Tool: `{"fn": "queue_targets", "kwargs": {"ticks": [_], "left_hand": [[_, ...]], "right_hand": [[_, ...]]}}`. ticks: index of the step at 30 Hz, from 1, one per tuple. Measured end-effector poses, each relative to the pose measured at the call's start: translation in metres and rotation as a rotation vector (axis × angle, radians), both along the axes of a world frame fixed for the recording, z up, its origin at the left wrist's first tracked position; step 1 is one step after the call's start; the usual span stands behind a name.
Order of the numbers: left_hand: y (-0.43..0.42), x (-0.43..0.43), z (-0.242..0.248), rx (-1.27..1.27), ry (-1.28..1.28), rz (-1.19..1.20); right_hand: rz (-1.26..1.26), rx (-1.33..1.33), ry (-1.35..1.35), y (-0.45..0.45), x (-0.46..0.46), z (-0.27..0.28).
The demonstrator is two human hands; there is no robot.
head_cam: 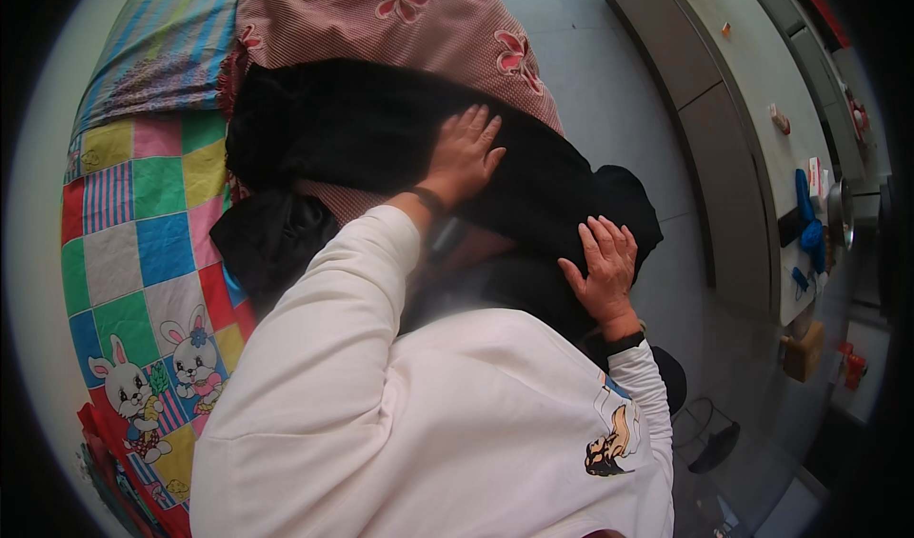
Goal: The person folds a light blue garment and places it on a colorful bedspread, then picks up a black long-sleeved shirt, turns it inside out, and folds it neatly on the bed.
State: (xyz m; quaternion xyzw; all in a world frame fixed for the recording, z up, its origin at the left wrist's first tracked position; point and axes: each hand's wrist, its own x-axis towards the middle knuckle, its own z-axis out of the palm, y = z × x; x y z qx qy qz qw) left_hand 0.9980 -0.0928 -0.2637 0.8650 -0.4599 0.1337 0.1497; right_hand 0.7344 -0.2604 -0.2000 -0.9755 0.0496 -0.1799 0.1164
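Observation:
A black garment (357, 124), perhaps trousers, is spread across a pink cloth (335, 24) with red flower patterns. My left hand (464, 149) lies flat, palm down, on the middle of the upper black length, with the thumb apart from the fingers. Farther right, my right hand (605, 270) rests palm down on the black fabric near its right end. Neither hand grasps anything. Another bunched black part (275, 241) lies left of my left forearm; whether it joins the garment is hidden. My sleeves and white top cover the near portion.
A checked cover with cartoon rabbits (168, 245) spreads along the left, below a blue striped cloth (164, 45). At right, beyond the grey floor (607, 95), runs a counter (757, 109) bearing a metal bowl (841, 213), blue items (810, 234) and small boxes.

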Motion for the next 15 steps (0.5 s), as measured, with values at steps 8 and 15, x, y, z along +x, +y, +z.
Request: {"fn": "queue_targets", "kwargs": {"ticks": [8,15], "left_hand": [[0.000,0.000,0.001,0.041,0.022,0.013],[-0.002,0.000,-0.001,0.124,0.055,0.060]], "right_hand": [[0.001,0.001,-0.013,0.001,0.000,0.001],[-0.017,0.097,-0.035,-0.010,-0.007,-0.010]]}}
